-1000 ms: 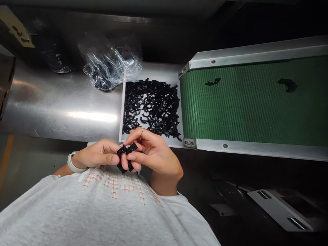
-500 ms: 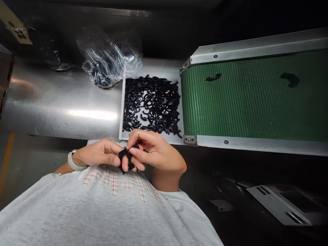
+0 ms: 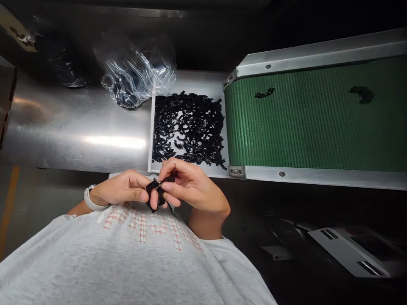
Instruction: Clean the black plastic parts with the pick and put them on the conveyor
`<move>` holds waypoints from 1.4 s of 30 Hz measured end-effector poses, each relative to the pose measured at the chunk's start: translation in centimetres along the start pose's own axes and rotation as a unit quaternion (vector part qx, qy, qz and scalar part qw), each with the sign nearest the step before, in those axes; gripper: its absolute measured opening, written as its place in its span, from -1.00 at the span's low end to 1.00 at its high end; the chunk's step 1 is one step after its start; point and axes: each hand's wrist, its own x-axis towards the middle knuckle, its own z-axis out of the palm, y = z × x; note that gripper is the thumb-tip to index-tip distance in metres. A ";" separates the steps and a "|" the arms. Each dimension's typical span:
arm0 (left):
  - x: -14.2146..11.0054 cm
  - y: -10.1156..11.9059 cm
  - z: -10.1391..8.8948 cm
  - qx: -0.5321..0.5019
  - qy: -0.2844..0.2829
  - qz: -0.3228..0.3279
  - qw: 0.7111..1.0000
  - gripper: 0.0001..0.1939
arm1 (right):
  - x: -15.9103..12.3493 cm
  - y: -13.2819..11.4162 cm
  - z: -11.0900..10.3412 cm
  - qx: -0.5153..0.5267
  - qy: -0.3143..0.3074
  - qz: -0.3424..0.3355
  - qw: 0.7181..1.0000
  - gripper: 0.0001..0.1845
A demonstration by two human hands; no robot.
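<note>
Close to my chest, my left hand (image 3: 125, 189) grips a black plastic part (image 3: 152, 184) between thumb and fingers. Facing it, my right hand (image 3: 190, 185) is closed in a pinch on black plastic at the same spot, and the fingertips of both hands nearly meet. More black plastic shows between and below the fingers; I cannot tell whether it is one part or several. A thin dark stick with a pale tip (image 3: 174, 167) rises by my right index finger. Just beyond the hands, a white tray (image 3: 150, 140) holds many small black plastic parts (image 3: 203, 123).
A green conveyor belt (image 3: 305, 123) with metal side rails stands right of the tray, two black parts on it. Clear plastic bags (image 3: 136, 76) with dark contents lie on the steel table (image 3: 82, 123). A pale boxy device (image 3: 346, 254) is at lower right.
Both hands stay in nearly the same place. The black plastic between my fingers has turned a little, and my right fingers have shifted slightly.
</note>
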 end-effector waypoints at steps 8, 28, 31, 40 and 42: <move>0.2 0.0 -0.1 0.008 0.002 0.020 1.000 -0.60 | 0.0 -0.1 0.0 0.045 -0.033 0.000 0.998 -0.62; -0.2 -0.6 -0.2 -0.115 0.032 -0.029 0.992 -0.53 | 0.2 -0.3 0.9 0.167 0.034 0.049 0.984 -0.70; -0.4 -0.8 -0.3 -0.146 0.022 -0.035 0.988 -0.55 | 0.3 -0.5 0.9 0.149 0.045 0.051 0.986 -0.66; -0.2 -0.7 0.2 -0.171 0.015 -0.050 0.984 -0.56 | 0.3 -1.1 1.6 0.115 0.056 0.083 0.988 -0.62; -0.2 -0.8 0.3 -0.165 0.033 -0.053 0.984 -0.56 | 0.2 -1.0 1.3 0.099 0.049 0.082 0.991 -0.62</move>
